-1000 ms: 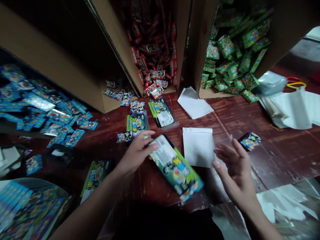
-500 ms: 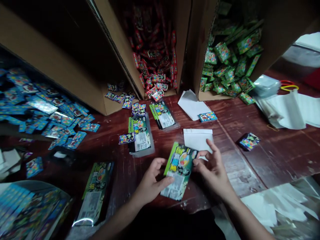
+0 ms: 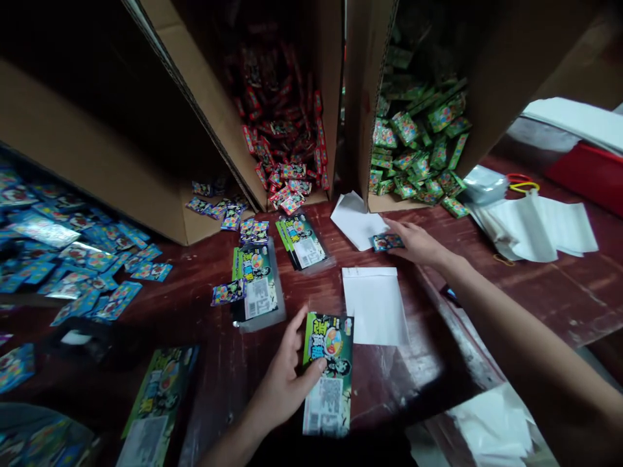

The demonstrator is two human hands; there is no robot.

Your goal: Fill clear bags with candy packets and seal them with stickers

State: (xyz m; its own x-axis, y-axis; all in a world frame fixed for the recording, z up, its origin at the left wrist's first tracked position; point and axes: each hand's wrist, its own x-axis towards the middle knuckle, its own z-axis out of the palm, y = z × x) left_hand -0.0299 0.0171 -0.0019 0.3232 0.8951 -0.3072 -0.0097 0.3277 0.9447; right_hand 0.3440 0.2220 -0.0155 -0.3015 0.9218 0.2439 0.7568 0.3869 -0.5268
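Observation:
My left hand [image 3: 292, 376] grips a green-and-black printed pouch [image 3: 331, 389] by its left side, thumb across the front, near the table's front edge. Further off, my right hand [image 3: 411, 241] reaches out palm down, its fingers at a small blue packet [image 3: 386, 242]. That packet lies beside a folded white paper [image 3: 357, 219]; whether the fingers pinch it I cannot tell. Between my hands a white envelope [image 3: 374, 308] lies flat, partly behind the pouch. More printed pouches lie to the left, one stack [image 3: 302, 241] behind another [image 3: 257, 288], which has a purple packet [image 3: 228, 292] on it.
Cardboard boxes stand open at the back, holding red packets [image 3: 292, 172], green packets [image 3: 418, 168] and a few purple ones [image 3: 233, 213]. Blue packets [image 3: 87, 253] are heaped at left, near a dark tape roll [image 3: 82, 340]. White paper bags [image 3: 530, 224] and scissors [image 3: 523, 183] lie at right.
My right hand has let go of the pouch and moved forward and right to the blue packet. The pouch stays in my left hand, now turned more upright. The view has shifted right.

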